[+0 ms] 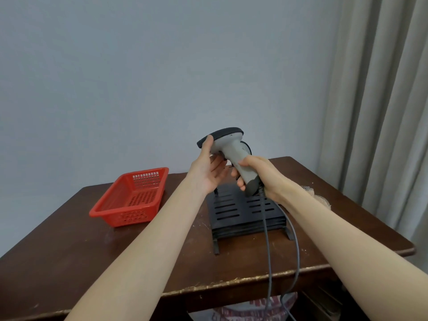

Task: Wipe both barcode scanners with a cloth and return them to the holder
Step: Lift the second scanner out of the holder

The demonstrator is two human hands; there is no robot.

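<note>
Above the black slotted holder [234, 212], my right hand [261, 177] is gripping the grey barcode scanner [234, 149]. My relaxed left hand [208, 167] is touching its head.

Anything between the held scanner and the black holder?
Nothing solid visible. The scanner, gripped by the right hand, is held over the holder; only grey cables drape over its right side.

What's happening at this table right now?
A person's right hand grips the handle of a grey barcode scanner with a black head, raised above the black slotted holder on the dark wooden table. The left hand rests its thumb on the scanner's head. Neither hand holds a cloth; a beige netted cloth lies at the table's right edge. A red plastic basket sits to the left.
</note>
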